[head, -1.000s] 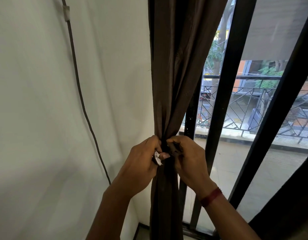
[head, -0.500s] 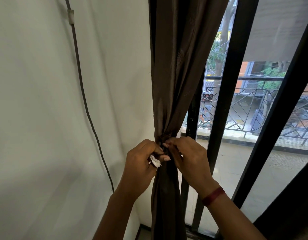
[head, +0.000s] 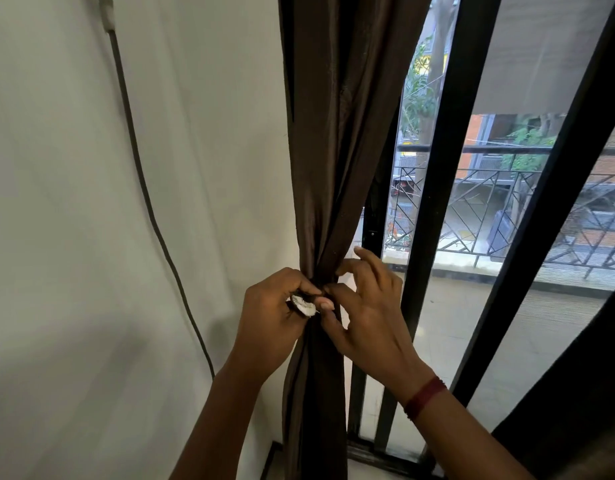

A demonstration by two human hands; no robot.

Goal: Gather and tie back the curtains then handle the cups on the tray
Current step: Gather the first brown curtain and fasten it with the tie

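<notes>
Left hand [head: 271, 317] curled tight around the white-tipped tie-back end [head: 304, 304], knuckles against the brown curtain [head: 333, 133], which hangs bunched between wall and window frame [head: 444, 168]. Right hand [head: 371, 313] just beside it: thumb and index pinch the curtain at its cinched waist, other fingers raised, loosely spread. Red band [head: 424, 396] on right wrist.

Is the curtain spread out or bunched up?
Bunched up. The curtain narrows to a tight waist where the left hand and right hand pinch it.
</notes>
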